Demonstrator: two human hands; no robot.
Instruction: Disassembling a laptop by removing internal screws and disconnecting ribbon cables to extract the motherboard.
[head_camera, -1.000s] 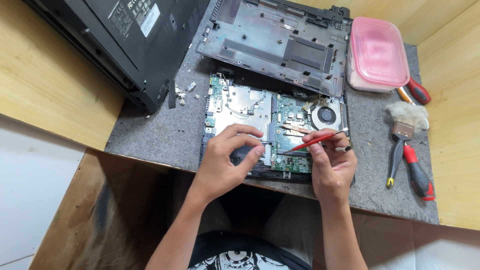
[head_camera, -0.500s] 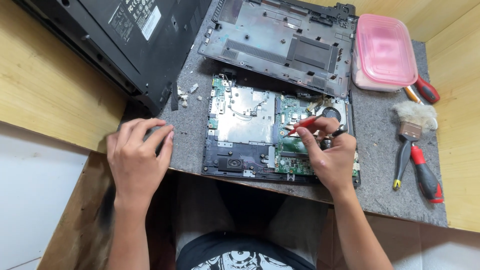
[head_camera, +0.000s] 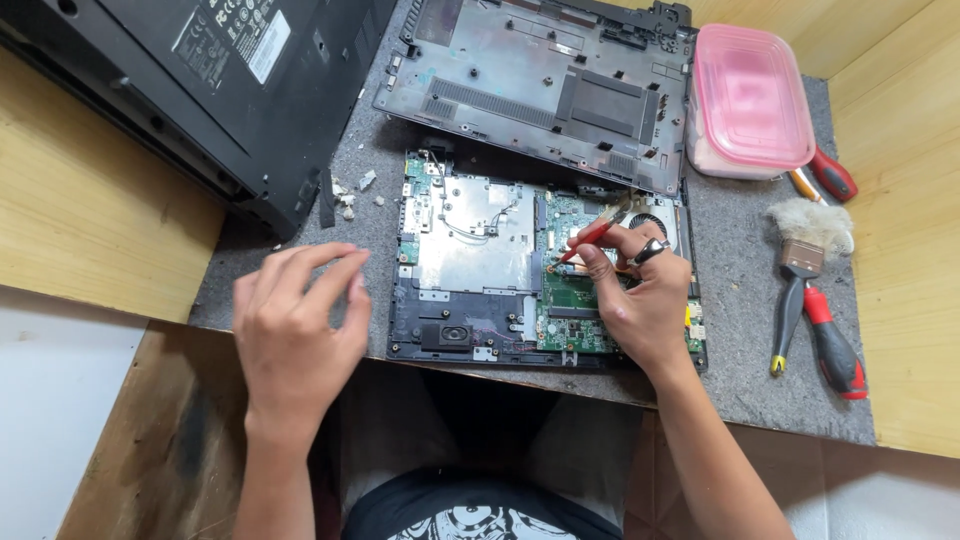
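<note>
Since half a second ago the left hand (head_camera: 300, 325) has drifted a little back toward the opened laptop base (head_camera: 470, 270), though it hangs clear of it over the near edge of the grey mat (head_camera: 300, 260); a second ago it lay on the board itself. Its fingers are loosely curled, thumb and fingertips drawn near one another, and I cannot tell whether anything small sits between them.

The right hand (head_camera: 640, 300) has kept its place on the green circuit board (head_camera: 570, 300). It pinches a red-handled screwdriver (head_camera: 590, 235) like a pen, tip down on the board just left of the fan (head_camera: 655, 220), with the heel of the hand seemingly resting on the chassis, probably to steady the tip.

The removed bottom cover (head_camera: 540, 90) lies inside-up just behind the base, out of the way. A second black laptop (head_camera: 200, 90) rests upside down on the counter (head_camera: 90, 220) at the left. To the right lie a pink lidded box (head_camera: 750, 100), a brush (head_camera: 800, 260) and red-handled pliers (head_camera: 835, 345), all near the working hand.
</note>
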